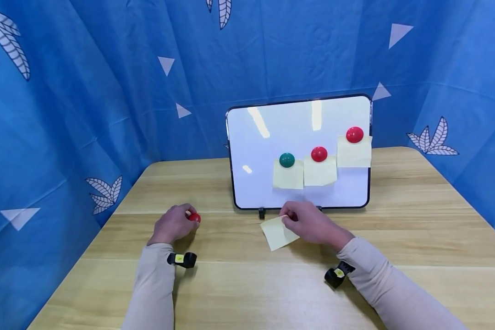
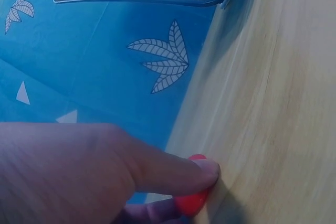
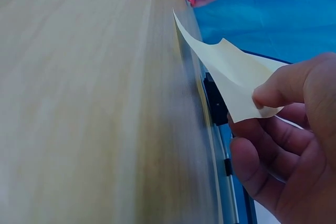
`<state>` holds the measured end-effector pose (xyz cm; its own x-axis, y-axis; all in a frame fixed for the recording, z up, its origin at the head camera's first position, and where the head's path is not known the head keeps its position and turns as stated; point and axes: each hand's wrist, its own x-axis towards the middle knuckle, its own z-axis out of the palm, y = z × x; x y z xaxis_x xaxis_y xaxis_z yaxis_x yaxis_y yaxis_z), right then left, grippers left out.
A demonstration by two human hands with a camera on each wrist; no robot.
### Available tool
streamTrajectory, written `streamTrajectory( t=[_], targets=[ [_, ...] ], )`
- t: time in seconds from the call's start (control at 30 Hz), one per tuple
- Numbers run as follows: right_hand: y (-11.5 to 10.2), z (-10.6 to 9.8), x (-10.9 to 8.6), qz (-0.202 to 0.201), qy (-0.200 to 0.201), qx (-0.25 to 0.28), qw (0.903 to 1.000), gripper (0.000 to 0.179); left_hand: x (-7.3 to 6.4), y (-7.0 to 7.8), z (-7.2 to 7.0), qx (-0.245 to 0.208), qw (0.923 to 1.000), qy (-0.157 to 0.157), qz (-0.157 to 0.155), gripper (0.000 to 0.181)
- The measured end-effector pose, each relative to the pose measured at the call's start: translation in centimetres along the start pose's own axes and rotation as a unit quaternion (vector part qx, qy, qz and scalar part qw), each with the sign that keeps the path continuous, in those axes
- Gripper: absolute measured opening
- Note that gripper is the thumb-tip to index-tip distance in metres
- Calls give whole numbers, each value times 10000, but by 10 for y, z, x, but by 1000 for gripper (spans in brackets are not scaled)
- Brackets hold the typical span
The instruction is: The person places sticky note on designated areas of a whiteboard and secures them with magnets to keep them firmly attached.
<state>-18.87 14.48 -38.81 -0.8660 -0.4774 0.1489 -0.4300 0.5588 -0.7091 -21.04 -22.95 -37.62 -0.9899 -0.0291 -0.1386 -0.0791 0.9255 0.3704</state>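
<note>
On the left of the table, my left hand [image 1: 174,224] pinches a round red magnet [image 1: 195,217] between thumb and fingers. The left wrist view shows the thumb laid across the red magnet [image 2: 193,202]. My right hand [image 1: 311,223], in front of the whiteboard [image 1: 255,151], grips a pale yellow sticky note [image 1: 278,233] by one edge. In the right wrist view this sticky note [image 3: 233,74] curls upward away from the thumb. Three more notes hang on the board, the left one [image 1: 288,178] under a green magnet [image 1: 287,160], the others under red magnets [image 1: 319,154].
The whiteboard stands on small black feet [image 1: 261,213] toward the back of the wooden table [image 1: 227,284]. Behind and beside the table hangs a blue curtain [image 1: 206,91] with leaf and triangle prints. A black wrist camera [image 1: 334,277] is strapped on each sleeve.
</note>
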Motion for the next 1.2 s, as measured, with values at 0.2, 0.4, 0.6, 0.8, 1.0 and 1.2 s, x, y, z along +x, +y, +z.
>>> streamTrajectory(
  t=[0.2, 0.4, 0.6, 0.8, 1.0, 1.2],
  targets=[
    [2, 1, 1, -89, 107, -3, 9999, 7, 0, -1, 0, -116, 9999, -17, 6, 37],
    [4, 0, 2, -142, 239, -30, 9996, 7, 0, -1, -1, -228, 9997, 20, -15, 36],
    [4, -1, 2, -336, 387, -33, 9987, 24, -1, -2, -1, -257, 9997, 28, -10, 35],
    [3, 0, 0, -432, 462, -66, 9980, 31, -2, -1, -1, -269, 9996, 38, -39, 37],
    [3, 0, 0, -477, 574, -36, 9972, 25, -2, 0, -2, -274, 9996, 31, -59, 40],
    [2, -1, 1, -318, 651, 160, 9972, 20, -1, 0, -2, -216, 9997, 35, -66, 41]
  ],
)
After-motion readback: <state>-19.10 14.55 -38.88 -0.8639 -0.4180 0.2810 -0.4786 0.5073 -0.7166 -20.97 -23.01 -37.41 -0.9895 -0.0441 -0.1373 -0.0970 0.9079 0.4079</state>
